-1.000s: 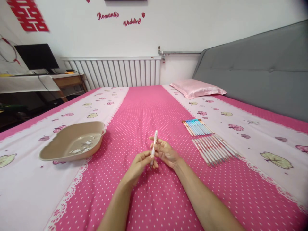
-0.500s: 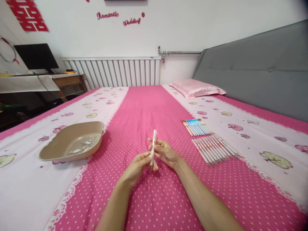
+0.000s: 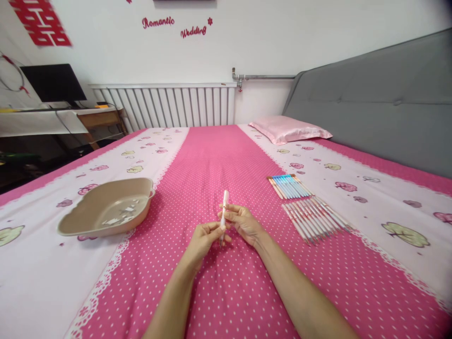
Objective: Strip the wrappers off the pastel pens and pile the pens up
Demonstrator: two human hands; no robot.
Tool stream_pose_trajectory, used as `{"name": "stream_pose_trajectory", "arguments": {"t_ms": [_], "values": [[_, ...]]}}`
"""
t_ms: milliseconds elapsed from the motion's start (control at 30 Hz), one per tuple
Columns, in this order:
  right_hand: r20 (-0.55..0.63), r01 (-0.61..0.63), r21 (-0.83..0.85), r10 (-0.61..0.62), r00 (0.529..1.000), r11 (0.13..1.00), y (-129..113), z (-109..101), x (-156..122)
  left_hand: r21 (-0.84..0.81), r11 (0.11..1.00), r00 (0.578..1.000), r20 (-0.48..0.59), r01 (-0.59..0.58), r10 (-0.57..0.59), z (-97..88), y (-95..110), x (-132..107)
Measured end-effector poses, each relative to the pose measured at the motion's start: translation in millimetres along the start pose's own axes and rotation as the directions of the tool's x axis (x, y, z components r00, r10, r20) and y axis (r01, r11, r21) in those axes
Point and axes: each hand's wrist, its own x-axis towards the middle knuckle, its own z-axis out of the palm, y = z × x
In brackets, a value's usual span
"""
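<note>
A whitish-pink pen (image 3: 225, 200) stands nearly upright between my two hands, its tip pointing down toward the bed. Low on its barrel, my left hand (image 3: 204, 241) pinches it between thumb and fingers. Higher up, the thumb and fingers of my right hand (image 3: 243, 223) close round the same pen. On the right lie two groups of pens side by side: a row with blue and pinkish barrels (image 3: 290, 186) and, nearer me, a row of whitish-pink pens (image 3: 314, 219).
A beige plastic basin (image 3: 76, 226) with several small white pieces in it sits on the left of the pink dotted bedspread (image 3: 219, 155). Farther back are a pink pillow (image 3: 287, 129), a grey headboard (image 3: 381, 99) and a white radiator (image 3: 165, 106).
Both hands have shifted very slightly, and the pen between them leans a little less than before. The basin and the pen rows have stayed put.
</note>
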Motion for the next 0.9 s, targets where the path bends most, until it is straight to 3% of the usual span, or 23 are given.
{"name": "stream_pose_trajectory", "arguments": {"t_ms": [167,433,900], "values": [[0.008,-0.025,0.085,0.024,1.0,0.996,-4,2,-2,-0.061,0.998,0.999,0.05,0.006,-0.003,1.7,1,-2],[0.114,-0.053,0.328,0.017,0.993,0.943,-13,2,-7,-0.201,0.975,0.962,0.271,0.091,-0.034,1.5,3,-9],[0.065,0.044,0.392,-0.075,0.995,0.919,-11,-2,-3,-0.15,0.986,0.961,0.274,0.079,-0.035,-2.2,0,-7]]}}
